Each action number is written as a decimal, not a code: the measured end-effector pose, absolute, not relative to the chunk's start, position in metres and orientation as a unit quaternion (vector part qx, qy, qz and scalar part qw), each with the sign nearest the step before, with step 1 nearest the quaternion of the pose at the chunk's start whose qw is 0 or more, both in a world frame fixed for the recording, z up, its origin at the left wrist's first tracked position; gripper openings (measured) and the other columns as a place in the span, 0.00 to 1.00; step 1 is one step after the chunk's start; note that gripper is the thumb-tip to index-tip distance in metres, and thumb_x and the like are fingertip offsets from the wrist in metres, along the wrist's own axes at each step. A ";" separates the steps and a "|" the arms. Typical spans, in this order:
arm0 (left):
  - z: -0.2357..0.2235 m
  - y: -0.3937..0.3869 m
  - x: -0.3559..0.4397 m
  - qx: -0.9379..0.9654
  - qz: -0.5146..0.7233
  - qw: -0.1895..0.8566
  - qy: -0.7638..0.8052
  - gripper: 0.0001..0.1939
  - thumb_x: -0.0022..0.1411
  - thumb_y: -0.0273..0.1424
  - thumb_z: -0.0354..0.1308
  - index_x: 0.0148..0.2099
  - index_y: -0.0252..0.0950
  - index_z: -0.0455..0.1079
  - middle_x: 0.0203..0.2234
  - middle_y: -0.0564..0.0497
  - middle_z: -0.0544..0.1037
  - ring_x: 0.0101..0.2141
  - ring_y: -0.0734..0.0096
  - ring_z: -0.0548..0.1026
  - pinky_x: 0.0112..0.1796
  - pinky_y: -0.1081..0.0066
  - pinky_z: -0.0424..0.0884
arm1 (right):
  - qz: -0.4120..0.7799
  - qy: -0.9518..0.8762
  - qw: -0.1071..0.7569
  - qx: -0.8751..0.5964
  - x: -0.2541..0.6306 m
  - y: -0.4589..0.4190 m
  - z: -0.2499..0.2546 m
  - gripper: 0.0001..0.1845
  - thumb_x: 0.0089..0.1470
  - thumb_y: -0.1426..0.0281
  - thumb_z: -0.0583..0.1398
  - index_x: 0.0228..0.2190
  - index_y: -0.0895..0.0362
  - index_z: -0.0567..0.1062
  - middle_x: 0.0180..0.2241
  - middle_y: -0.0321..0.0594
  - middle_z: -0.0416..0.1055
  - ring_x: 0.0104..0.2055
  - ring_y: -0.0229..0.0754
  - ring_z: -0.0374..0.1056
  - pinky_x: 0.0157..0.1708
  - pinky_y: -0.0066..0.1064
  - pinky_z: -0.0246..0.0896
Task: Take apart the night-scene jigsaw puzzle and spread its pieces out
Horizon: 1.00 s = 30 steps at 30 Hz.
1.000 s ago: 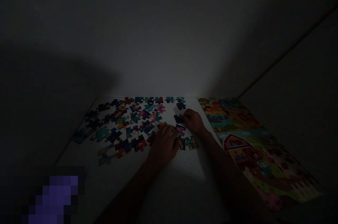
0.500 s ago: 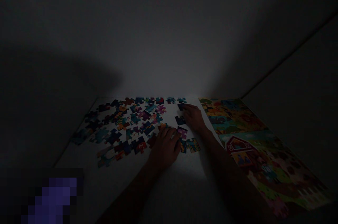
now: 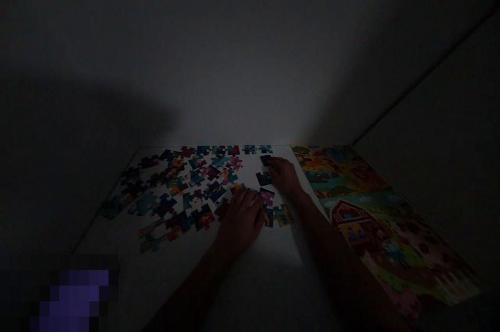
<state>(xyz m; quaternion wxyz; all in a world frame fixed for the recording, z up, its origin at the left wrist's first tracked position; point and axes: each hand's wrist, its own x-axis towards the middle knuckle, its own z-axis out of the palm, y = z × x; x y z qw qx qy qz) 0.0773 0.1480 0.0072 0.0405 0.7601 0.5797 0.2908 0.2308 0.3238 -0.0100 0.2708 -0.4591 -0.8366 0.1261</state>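
Note:
My right hand (image 3: 286, 176) has its fingertips closed on the edge of a dark jigsaw puzzle piece (image 3: 266, 160), low over the white tabletop. Just nearer to me lies another dark piece (image 3: 263, 179), beside that hand. My left hand (image 3: 240, 220) rests palm down among the pieces with its fingers stretched out, partly covering some of them. Close to its fingertips is a purple piece (image 3: 266, 196). To the right of its thumb lie an orange and blue piece (image 3: 283, 215) and another partly hidden one.
Many loose puzzle pieces (image 3: 211, 172) spread over the left half of the white table (image 3: 269, 280). Along the right side lie a finished-looking farm picture (image 3: 394, 248) and an animal picture (image 3: 328, 168). A wall (image 3: 234, 87) rises behind the table. The light is very dim.
The view has shifted slightly, so everything sits a little further left. Both hands keep nearly the same places, the right one still at the dark piece.

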 end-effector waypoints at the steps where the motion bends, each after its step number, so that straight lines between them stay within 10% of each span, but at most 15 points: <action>1: 0.007 0.148 0.077 0.761 0.292 0.040 0.578 0.15 0.66 0.27 0.54 0.55 0.38 0.70 0.52 0.45 0.74 0.55 0.56 0.68 0.58 0.50 0.65 | 0.125 -0.837 0.271 -0.459 0.231 0.324 -0.009 0.17 0.56 0.70 0.56 0.45 0.56 0.80 0.52 0.47 0.75 0.55 0.49 0.69 0.57 0.43 0.60; 30: 0.007 0.150 0.077 0.762 0.302 0.037 0.571 0.14 0.66 0.27 0.54 0.53 0.35 0.71 0.51 0.44 0.75 0.54 0.55 0.69 0.58 0.51 0.66 | 0.147 -0.865 0.300 -0.375 0.235 0.319 -0.008 0.10 0.55 0.72 0.59 0.37 0.54 0.80 0.43 0.44 0.77 0.47 0.48 0.70 0.50 0.41 0.62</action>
